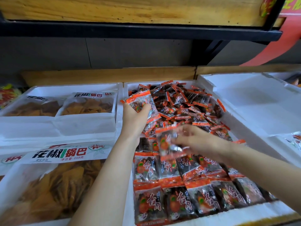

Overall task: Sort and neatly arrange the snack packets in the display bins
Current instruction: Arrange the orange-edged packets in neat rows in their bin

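Observation:
A white foam bin (210, 217) in the middle holds several small orange-and-clear snack packets. At its near end packets (202, 198) lie in neat rows; farther back a loose pile (192, 105) is heaped. My left hand (134, 119) grips a small stack of packets (143, 101) above the bin's left wall. My right hand (195, 139) pinches one packet (167, 142) over the middle of the bin; it is blurred.
Foam bins on the left hold large bags of brown crisps (53, 181), with two more bags (88, 103) farther back. An open white foam bin (254, 101) stands on the right. A black shelf rail (140, 30) under a wooden board hangs above.

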The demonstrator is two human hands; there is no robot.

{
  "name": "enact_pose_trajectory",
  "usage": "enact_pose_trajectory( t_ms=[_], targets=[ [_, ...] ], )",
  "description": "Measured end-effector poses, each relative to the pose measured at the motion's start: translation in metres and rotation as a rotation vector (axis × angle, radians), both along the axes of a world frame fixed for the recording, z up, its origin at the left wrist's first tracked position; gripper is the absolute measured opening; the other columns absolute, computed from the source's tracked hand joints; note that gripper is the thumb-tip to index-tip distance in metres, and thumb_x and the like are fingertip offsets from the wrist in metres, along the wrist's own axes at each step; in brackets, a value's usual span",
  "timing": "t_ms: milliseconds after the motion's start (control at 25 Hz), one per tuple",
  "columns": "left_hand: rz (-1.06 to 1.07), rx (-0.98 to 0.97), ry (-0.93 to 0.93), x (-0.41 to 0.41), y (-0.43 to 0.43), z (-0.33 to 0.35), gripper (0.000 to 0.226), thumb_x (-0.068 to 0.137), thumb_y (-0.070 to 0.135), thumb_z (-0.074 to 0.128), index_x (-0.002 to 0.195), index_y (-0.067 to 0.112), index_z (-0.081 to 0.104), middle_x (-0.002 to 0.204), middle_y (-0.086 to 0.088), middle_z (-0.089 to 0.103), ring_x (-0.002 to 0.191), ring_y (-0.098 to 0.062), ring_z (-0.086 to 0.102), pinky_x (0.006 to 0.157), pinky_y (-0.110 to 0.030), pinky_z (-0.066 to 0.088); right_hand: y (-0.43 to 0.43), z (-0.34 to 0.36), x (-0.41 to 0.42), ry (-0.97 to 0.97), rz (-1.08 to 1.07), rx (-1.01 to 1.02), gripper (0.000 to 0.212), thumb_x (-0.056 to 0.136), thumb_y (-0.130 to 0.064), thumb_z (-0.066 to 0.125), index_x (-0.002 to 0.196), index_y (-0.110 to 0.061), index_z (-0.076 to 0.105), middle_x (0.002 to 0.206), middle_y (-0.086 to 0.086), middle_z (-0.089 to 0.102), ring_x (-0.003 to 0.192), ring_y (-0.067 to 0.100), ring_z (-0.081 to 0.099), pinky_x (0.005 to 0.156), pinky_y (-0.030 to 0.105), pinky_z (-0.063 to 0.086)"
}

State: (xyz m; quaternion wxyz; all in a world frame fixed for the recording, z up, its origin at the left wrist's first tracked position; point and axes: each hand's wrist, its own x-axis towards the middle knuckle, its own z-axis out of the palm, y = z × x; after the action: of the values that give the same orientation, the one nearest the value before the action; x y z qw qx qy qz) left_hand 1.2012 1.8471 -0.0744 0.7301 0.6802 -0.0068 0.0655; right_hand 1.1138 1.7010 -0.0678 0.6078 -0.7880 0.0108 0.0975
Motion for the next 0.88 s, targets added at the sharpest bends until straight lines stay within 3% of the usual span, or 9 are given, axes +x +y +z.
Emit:
enact_pose_trajectory(
  t_ms=[120, 240, 440, 520, 560, 640, 720, 800, 880],
  targets=[
    [-0.011, 0.013, 0.001, -0.001, -0.001, 0.000, 0.078, 0.082, 0.034, 0.067, 0.146, 0.012, 0.028, 0.139, -0.009, 0.050, 0.126, -0.029, 0.051, 0.100, -0.050, 0.046, 0.018, -0.017, -0.025, 0.104, 0.122, -0.112, 0.023, 0.090, -0.006, 0.057, 0.111, -0.012, 0.051, 0.067, -0.001, 0.053, 0.055, 0.008, 0.052, 0.056, 0.014, 0.043],
    [0.007, 0.019, -0.012, 0.001, 0.000, -0.004, 0.075, 0.085, 0.030, 0.065, 0.146, 0.011, 0.027, 0.141, -0.010, 0.049, 0.127, -0.029, 0.049, 0.103, -0.052, 0.042, 0.029, -0.032, -0.028, 0.098, 0.242, -0.210, 0.020, 0.088, -0.009, 0.060, 0.102, -0.021, 0.052, 0.071, 0.003, 0.044, 0.067, 0.014, 0.045, 0.067, 0.024, 0.044],
    [-0.009, 0.072, -0.017, 0.000, -0.004, -0.005, 0.075, 0.085, 0.032, 0.064, 0.146, 0.008, 0.028, 0.145, -0.011, 0.045, 0.131, -0.029, 0.045, 0.107, -0.051, 0.039, 0.033, -0.037, -0.029, -0.154, 0.386, -0.475, 0.023, 0.081, -0.029, 0.072, 0.094, -0.013, 0.060, 0.075, -0.003, 0.058, 0.066, 0.011, 0.056, 0.065, 0.027, 0.049],
    [-0.028, 0.070, -0.017, -0.002, -0.006, -0.005, 0.075, 0.084, 0.031, 0.065, 0.145, 0.007, 0.028, 0.143, -0.012, 0.046, 0.130, -0.030, 0.046, 0.107, -0.051, 0.039, 0.034, -0.040, -0.031, -0.135, 0.391, -0.447, 0.021, 0.079, -0.030, 0.073, 0.088, -0.015, 0.060, 0.077, -0.001, 0.061, 0.067, 0.018, 0.062, 0.065, 0.034, 0.054],
    [-0.034, 0.069, -0.016, -0.003, -0.006, -0.005, 0.075, 0.084, 0.030, 0.065, 0.145, 0.007, 0.028, 0.141, -0.012, 0.048, 0.129, -0.029, 0.047, 0.107, -0.051, 0.040, 0.034, -0.042, -0.032, -0.149, 0.389, -0.465, 0.022, 0.078, -0.031, 0.074, 0.088, -0.018, 0.060, 0.079, -0.002, 0.061, 0.067, 0.015, 0.062, 0.065, 0.033, 0.054],
    [-0.049, 0.061, -0.009, -0.005, -0.006, -0.006, 0.075, 0.080, 0.031, 0.068, 0.143, 0.010, 0.032, 0.135, -0.009, 0.053, 0.125, -0.028, 0.050, 0.105, -0.050, 0.041, 0.032, -0.046, -0.034, -0.287, 0.379, -0.712, 0.030, 0.074, -0.042, 0.075, 0.093, -0.024, 0.059, 0.086, -0.011, 0.059, 0.067, 0.001, 0.053, 0.065, 0.021, 0.046],
    [-0.105, 0.031, 0.004, -0.008, -0.005, -0.004, 0.090, 0.062, 0.044, 0.074, 0.140, 0.018, 0.038, 0.136, -0.007, 0.053, 0.124, -0.026, 0.052, 0.104, -0.051, 0.042, 0.028, -0.043, -0.034, -0.407, 0.284, -0.833, 0.038, 0.070, -0.050, 0.074, 0.095, -0.028, 0.055, 0.082, -0.014, 0.053, 0.064, -0.002, 0.047, 0.061, 0.016, 0.037],
    [-0.162, 0.020, 0.027, -0.008, -0.003, -0.002, 0.102, 0.044, 0.051, 0.077, 0.135, 0.020, 0.044, 0.136, -0.007, 0.054, 0.122, -0.026, 0.054, 0.101, -0.051, 0.044, 0.019, -0.034, -0.028, -0.416, 0.083, -0.629, 0.034, 0.074, -0.043, 0.073, 0.090, -0.023, 0.051, 0.070, -0.010, 0.049, 0.054, -0.001, 0.044, 0.053, 0.015, 0.035],
    [-0.215, 0.026, 0.035, -0.009, -0.001, 0.000, 0.084, 0.049, 0.042, 0.081, 0.123, 0.014, 0.053, 0.121, -0.008, 0.064, 0.108, -0.025, 0.063, 0.095, -0.049, 0.050, 0.006, -0.024, -0.018, -0.453, -0.142, -0.339, 0.029, 0.081, -0.033, 0.068, 0.092, -0.018, 0.046, 0.068, -0.006, 0.048, 0.051, -0.002, 0.043, 0.053, 0.012, 0.037]
  ],
)
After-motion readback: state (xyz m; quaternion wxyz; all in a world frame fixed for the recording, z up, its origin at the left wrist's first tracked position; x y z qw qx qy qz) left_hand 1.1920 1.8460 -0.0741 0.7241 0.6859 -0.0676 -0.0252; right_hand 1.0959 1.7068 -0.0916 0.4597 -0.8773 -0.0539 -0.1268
